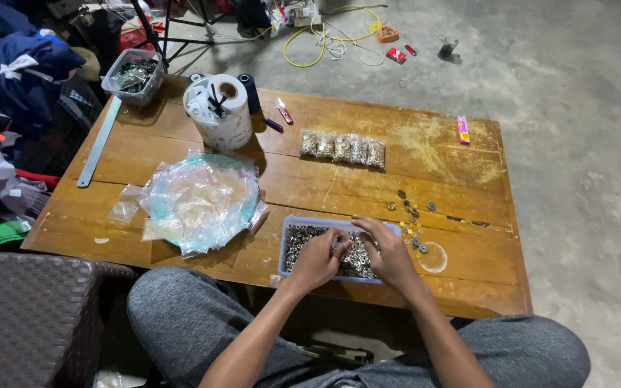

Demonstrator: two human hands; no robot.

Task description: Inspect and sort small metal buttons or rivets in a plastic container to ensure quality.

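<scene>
Both hands work over a shallow blue tray [286,248] of small metal rings [297,239] at the near edge of the wooden table [325,187]. The left hand [318,259] is curled, fingertips pinching a ring or two. The right hand [391,253] rests half closed on the pile, fingers bent into the rings; whether it grips any, I cannot tell.

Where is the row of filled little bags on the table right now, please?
In the head view, the row of filled bags lies mid-table, right of the white tub and beyond the blue tray.
</scene>
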